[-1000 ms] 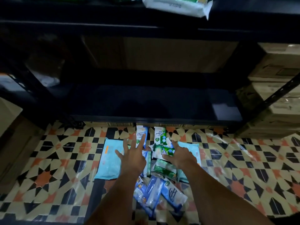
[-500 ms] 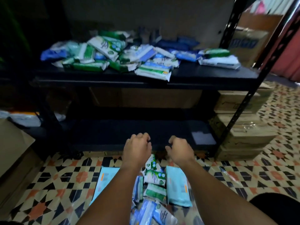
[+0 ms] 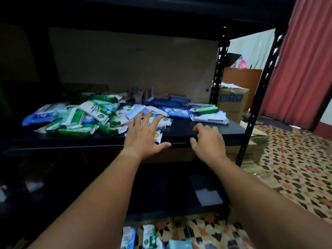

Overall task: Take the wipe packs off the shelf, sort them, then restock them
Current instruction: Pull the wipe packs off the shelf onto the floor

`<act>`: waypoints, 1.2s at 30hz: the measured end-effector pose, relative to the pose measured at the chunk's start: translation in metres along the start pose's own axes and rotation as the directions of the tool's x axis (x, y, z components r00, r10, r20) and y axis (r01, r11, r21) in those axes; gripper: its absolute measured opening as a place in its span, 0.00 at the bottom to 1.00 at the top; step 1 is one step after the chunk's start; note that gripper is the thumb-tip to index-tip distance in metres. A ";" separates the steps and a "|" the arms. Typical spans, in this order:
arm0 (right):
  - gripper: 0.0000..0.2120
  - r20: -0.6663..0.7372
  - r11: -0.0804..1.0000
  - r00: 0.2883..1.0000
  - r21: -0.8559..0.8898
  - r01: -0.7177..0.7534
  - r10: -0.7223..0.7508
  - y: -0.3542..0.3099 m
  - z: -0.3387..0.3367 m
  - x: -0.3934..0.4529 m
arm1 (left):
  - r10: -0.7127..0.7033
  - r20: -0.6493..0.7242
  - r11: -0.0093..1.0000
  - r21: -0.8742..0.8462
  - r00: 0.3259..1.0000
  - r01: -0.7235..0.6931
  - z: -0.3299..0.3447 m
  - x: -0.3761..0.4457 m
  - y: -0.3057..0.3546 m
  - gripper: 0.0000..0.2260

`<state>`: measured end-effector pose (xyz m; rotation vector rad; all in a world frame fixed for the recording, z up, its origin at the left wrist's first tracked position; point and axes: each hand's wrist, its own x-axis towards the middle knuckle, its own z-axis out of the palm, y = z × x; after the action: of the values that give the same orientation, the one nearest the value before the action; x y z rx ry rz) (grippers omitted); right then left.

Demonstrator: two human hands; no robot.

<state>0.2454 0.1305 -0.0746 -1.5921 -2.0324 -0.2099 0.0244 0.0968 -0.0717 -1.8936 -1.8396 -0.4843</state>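
over the black shelf (image 3: 206, 131), left hand (image 3: 143, 135) spreads its fingers on the wipe packs (image 3: 100, 114); at its 3 o'clock, right hand (image 3: 209, 141) hovers loosely curled, holding nothing.

Pretty dim on my feed. I can see a black metal rack (image 3: 220, 69) against a plain beige wall (image 3: 125, 65), a patterned tile floor (image 3: 296, 159) in orange, black and cream, a reddish curtain (image 3: 305, 60) on the right, and cardboard boxes (image 3: 233, 101) stacked behind the rack's posts.
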 end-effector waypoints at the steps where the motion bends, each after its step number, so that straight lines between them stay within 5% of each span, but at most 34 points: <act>1: 0.18 0.021 1.000 1.000 -0.022 -0.021 0.021 0.004 -0.003 0.011 | -0.015 0.048 1.000 -0.009 0.999 0.016 0.001 0.011 -0.002 0.46; 7: 0.36 0.157 0.987 0.975 -0.055 -0.153 0.160 0.026 0.004 0.066 | -0.010 0.373 0.998 -0.057 0.928 0.033 0.023 0.059 -0.002 0.54; 16: 0.52 0.227 0.964 0.938 -0.094 -0.247 0.263 0.054 0.052 0.136 | -0.075 0.587 0.981 -0.102 0.806 0.166 0.048 0.117 0.008 0.51; 25: 0.61 0.182 0.939 0.923 -0.113 -0.324 0.340 0.085 0.080 0.175 | -0.161 0.523 0.974 -0.054 0.837 0.220 0.068 0.150 0.012 0.34; 32: 0.53 0.196 0.934 0.914 -0.088 -0.346 0.356 0.086 0.084 0.183 | -0.188 0.506 0.951 -0.121 0.842 0.285 0.078 0.154 0.012 0.30; 36: 0.47 0.137 0.927 0.924 -0.173 -0.332 0.356 0.083 0.083 0.177 | -0.267 0.383 0.939 -0.103 0.884 0.328 0.073 0.143 0.020 0.29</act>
<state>0.2698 0.3418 -0.0724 -2.0921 -1.8474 -0.0981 0.0464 0.2562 -0.0562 -1.9109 -2.4283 -0.4139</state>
